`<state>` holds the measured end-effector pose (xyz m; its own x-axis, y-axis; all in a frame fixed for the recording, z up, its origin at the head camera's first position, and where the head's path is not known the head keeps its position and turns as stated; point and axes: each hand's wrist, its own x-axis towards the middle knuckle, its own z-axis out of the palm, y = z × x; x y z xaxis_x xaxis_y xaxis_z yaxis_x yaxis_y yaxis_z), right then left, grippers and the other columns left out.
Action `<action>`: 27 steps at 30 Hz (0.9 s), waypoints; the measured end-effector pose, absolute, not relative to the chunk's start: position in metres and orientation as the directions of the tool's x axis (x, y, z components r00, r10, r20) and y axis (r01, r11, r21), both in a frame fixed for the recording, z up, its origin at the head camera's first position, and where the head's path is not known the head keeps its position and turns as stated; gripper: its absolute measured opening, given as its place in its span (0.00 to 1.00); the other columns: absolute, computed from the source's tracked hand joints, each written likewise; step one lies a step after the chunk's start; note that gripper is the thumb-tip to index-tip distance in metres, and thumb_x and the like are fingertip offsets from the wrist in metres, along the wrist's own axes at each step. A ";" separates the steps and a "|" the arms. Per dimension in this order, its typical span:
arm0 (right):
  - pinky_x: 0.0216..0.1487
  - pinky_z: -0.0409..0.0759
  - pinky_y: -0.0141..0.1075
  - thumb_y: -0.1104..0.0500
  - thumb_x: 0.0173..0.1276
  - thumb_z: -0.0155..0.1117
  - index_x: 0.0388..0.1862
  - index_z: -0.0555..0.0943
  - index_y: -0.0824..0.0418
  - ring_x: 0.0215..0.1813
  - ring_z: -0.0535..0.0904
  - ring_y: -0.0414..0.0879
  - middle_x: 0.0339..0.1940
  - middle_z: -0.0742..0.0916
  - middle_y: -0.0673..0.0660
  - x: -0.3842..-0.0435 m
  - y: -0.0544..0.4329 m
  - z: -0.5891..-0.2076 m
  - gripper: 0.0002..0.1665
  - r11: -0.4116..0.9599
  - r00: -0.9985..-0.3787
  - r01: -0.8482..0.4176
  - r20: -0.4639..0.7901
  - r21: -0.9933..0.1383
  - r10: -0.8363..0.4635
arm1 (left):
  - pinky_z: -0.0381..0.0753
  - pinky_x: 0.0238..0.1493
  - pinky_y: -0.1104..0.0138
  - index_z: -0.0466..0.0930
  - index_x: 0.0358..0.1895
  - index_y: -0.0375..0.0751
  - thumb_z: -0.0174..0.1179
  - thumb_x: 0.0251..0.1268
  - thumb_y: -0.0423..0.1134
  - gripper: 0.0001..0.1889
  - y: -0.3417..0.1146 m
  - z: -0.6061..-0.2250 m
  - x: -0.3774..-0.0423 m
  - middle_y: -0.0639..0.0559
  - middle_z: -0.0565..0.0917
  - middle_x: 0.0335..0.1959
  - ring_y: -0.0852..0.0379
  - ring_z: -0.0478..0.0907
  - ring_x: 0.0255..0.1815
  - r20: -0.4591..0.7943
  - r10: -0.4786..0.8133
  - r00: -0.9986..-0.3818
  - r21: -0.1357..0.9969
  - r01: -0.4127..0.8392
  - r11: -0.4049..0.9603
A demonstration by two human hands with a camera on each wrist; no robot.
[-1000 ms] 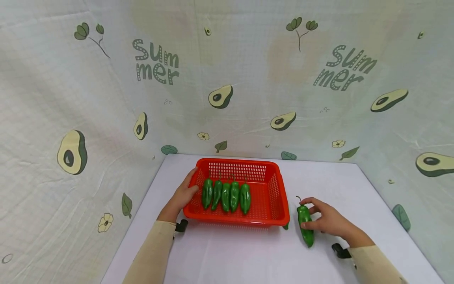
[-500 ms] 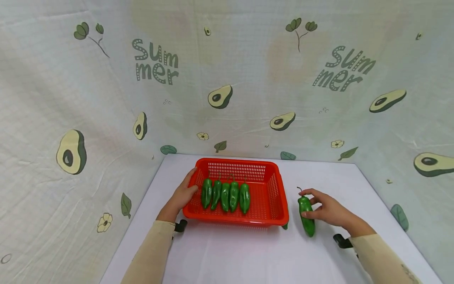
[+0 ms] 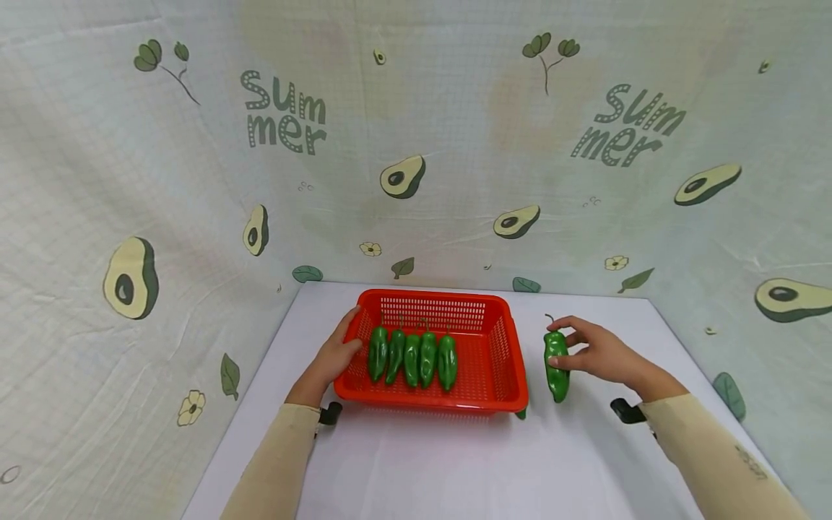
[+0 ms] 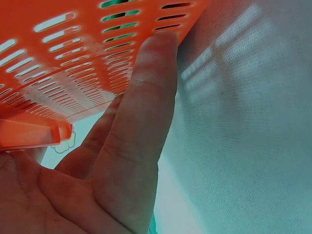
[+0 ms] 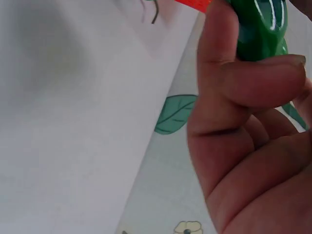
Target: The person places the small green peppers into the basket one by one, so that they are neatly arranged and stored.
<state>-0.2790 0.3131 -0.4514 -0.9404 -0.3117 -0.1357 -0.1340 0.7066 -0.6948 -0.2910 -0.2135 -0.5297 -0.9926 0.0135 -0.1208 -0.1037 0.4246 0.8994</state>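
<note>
In the head view, my left hand (image 3: 331, 361) grips the left side of a red plastic basket (image 3: 429, 403), its thumb at the rim. The left wrist view shows a finger (image 4: 141, 107) lying along the slotted basket wall (image 4: 73, 53). Several green peppers (image 3: 412, 360) lie side by side in the basket's left and middle part, stems pointing away. To the right of the basket, my right hand (image 3: 601, 354) pinches another green pepper (image 3: 556, 368) between thumb and fingers, held above the table. Close up in the right wrist view, that pepper (image 5: 261, 29) is partly cut off.
A green pepper tip (image 3: 522, 414) pokes out beside the basket's front right corner, mostly hidden. The white table (image 3: 429, 469) is bounded by a printed cloth (image 3: 455, 180) at the back and sides.
My right hand has raised the pepper and moved it away from me, keeping it right of the basket. The left hand and basket have stayed in place.
</note>
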 end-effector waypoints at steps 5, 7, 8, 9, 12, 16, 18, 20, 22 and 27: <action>0.47 0.87 0.53 0.38 0.62 0.80 0.73 0.72 0.53 0.46 0.87 0.52 0.55 0.86 0.63 -0.291 0.306 -0.437 0.46 0.707 -0.952 -0.133 -0.109 -0.694 -0.286 | 0.86 0.53 0.49 0.48 0.86 0.74 0.50 0.72 0.42 0.41 -0.214 -0.530 -0.291 0.41 0.65 0.79 0.37 0.74 0.61 -0.124 0.012 -0.992 0.899 -0.107 0.425; 0.46 0.87 0.52 0.37 0.61 0.80 0.72 0.72 0.52 0.48 0.86 0.53 0.56 0.87 0.62 -0.295 0.303 -0.432 0.46 0.713 -0.953 -0.135 -0.106 -0.688 -0.283 | 0.86 0.53 0.49 0.48 0.85 0.75 0.50 0.72 0.42 0.41 -0.214 -0.530 -0.291 0.41 0.65 0.79 0.37 0.74 0.61 -0.130 0.010 -0.992 0.897 -0.113 0.427; 0.44 0.87 0.51 0.37 0.61 0.80 0.72 0.72 0.52 0.49 0.86 0.53 0.55 0.87 0.62 -0.297 0.301 -0.429 0.46 0.717 -0.953 -0.137 -0.105 -0.684 -0.283 | 0.86 0.53 0.49 0.48 0.85 0.74 0.50 0.73 0.42 0.41 -0.214 -0.530 -0.291 0.41 0.65 0.79 0.37 0.74 0.61 -0.128 0.014 -0.992 0.896 -0.109 0.429; 0.44 0.87 0.50 0.37 0.61 0.80 0.71 0.72 0.52 0.50 0.85 0.54 0.55 0.87 0.61 -0.299 0.298 -0.427 0.46 0.718 -0.953 -0.138 -0.106 -0.682 -0.284 | 0.86 0.53 0.50 0.48 0.85 0.75 0.50 0.73 0.42 0.41 -0.214 -0.530 -0.291 0.41 0.65 0.79 0.37 0.74 0.61 -0.129 0.014 -0.992 0.896 -0.110 0.430; 0.43 0.87 0.49 0.37 0.60 0.80 0.70 0.73 0.52 0.51 0.85 0.54 0.55 0.88 0.60 -0.305 0.288 -0.420 0.45 0.722 -0.952 -0.139 -0.109 -0.678 -0.286 | 0.86 0.52 0.51 0.48 0.85 0.75 0.50 0.73 0.42 0.41 -0.215 -0.531 -0.291 0.41 0.65 0.79 0.38 0.75 0.60 -0.126 0.016 -0.992 0.895 -0.107 0.433; 0.44 0.87 0.50 0.37 0.60 0.80 0.70 0.72 0.51 0.49 0.86 0.53 0.55 0.88 0.61 -0.313 0.271 -0.415 0.45 0.710 -0.946 -0.147 -0.112 -0.689 -0.304 | 0.86 0.52 0.51 0.48 0.85 0.74 0.50 0.72 0.42 0.42 -0.215 -0.530 -0.292 0.41 0.66 0.79 0.38 0.75 0.60 -0.118 0.015 -0.993 0.896 -0.100 0.432; 0.44 0.87 0.51 0.38 0.60 0.81 0.70 0.72 0.52 0.48 0.87 0.53 0.55 0.88 0.60 -0.318 0.262 -0.414 0.45 0.698 -0.941 -0.158 -0.108 -0.699 -0.321 | 0.85 0.54 0.49 0.48 0.85 0.74 0.50 0.71 0.42 0.42 -0.214 -0.530 -0.293 0.42 0.65 0.79 0.38 0.74 0.60 -0.112 0.019 -0.994 0.896 -0.093 0.434; 0.45 0.87 0.51 0.37 0.60 0.81 0.70 0.72 0.52 0.47 0.88 0.52 0.54 0.88 0.60 -0.322 0.253 -0.412 0.45 0.682 -0.934 -0.172 -0.102 -0.710 -0.342 | 0.85 0.55 0.48 0.48 0.86 0.73 0.50 0.71 0.42 0.42 -0.214 -0.530 -0.294 0.42 0.65 0.79 0.38 0.74 0.61 -0.106 0.024 -0.994 0.894 -0.085 0.439; 0.44 0.87 0.50 0.38 0.60 0.81 0.70 0.73 0.52 0.47 0.88 0.52 0.54 0.88 0.60 -0.326 0.243 -0.411 0.44 0.670 -0.929 -0.184 -0.096 -0.719 -0.357 | 0.84 0.57 0.47 0.48 0.86 0.73 0.50 0.71 0.42 0.42 -0.213 -0.530 -0.294 0.42 0.64 0.80 0.38 0.73 0.62 -0.102 0.026 -0.994 0.893 -0.080 0.442; 0.43 0.87 0.49 0.40 0.61 0.81 0.68 0.75 0.52 0.51 0.85 0.55 0.56 0.87 0.62 -0.334 0.217 -0.413 0.41 0.634 -0.914 -0.216 -0.075 -0.742 -0.399 | 0.82 0.59 0.45 0.48 0.86 0.73 0.50 0.71 0.41 0.42 -0.214 -0.530 -0.293 0.43 0.63 0.81 0.38 0.72 0.63 -0.100 0.027 -0.995 0.893 -0.078 0.444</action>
<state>-0.3342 0.2166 -0.4134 -0.9141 -0.3985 -0.0748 -0.2158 0.6343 -0.7424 -0.2934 -0.2138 -0.5302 -0.9946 0.0273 -0.1004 -0.0780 0.4442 0.8925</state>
